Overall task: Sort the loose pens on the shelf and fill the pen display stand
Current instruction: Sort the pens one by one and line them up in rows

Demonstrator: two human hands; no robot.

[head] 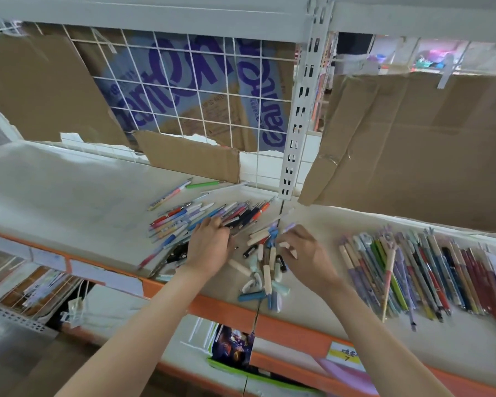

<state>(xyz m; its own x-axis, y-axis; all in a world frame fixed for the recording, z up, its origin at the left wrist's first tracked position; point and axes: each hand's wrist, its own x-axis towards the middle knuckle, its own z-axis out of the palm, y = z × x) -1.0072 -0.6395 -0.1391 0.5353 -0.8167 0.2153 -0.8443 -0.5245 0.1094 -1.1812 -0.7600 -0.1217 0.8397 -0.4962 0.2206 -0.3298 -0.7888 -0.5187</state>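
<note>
From my feed, the loose pens (pixel 201 222) are slim plastic sticks fanned mid-frame on the matte white shelf (pixel 69 196). My left hand (pixel 208 247) lies flat on them, fingers relaxed. The right hand (pixel 304 253) pinches something pale; I can't make out what. Stubby caps (pixel 265 275) clutter between them.

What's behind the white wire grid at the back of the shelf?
Behind the white wire grid stand brown cardboard sheets and a flattened carton with purple lettering. Whatever lies beyond the cardboard is covered.
</note>
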